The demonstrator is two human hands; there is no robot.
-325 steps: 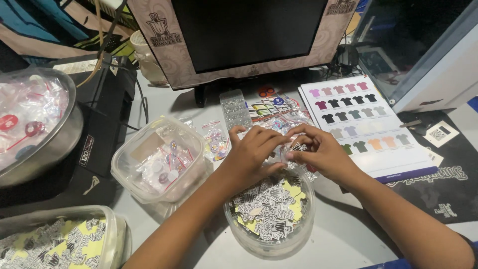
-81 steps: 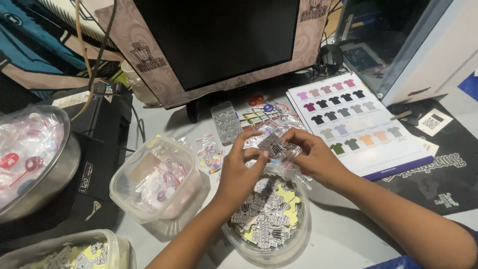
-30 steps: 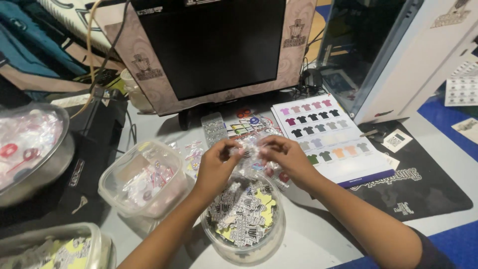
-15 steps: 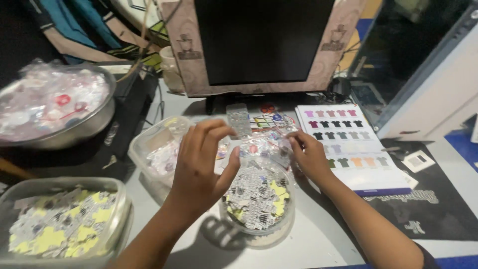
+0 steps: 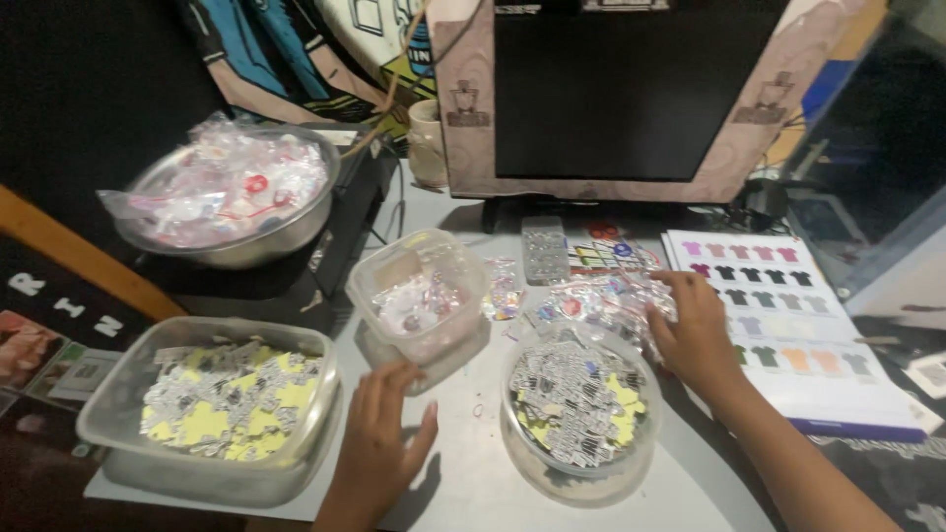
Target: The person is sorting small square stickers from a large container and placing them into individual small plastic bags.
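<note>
Having left the shared grip at centre frame, the left hand (image 5: 379, 433) is now hovering open and empty beside the rectangular container of stickers (image 5: 222, 409) at lower left, while the right hand (image 5: 690, 330) is still resting, fingers loosely curled, on the small clear packets (image 5: 601, 296) above the round tub (image 5: 579, 414).

grey tabletop (image 5: 473, 463), dim light, dark monitor (image 5: 616, 89) in a pale patterned frame at the back, black box (image 5: 325, 256) at left, illustrated poster (image 5: 296, 49) behind, dark mat (image 5: 887, 473) at right
</note>
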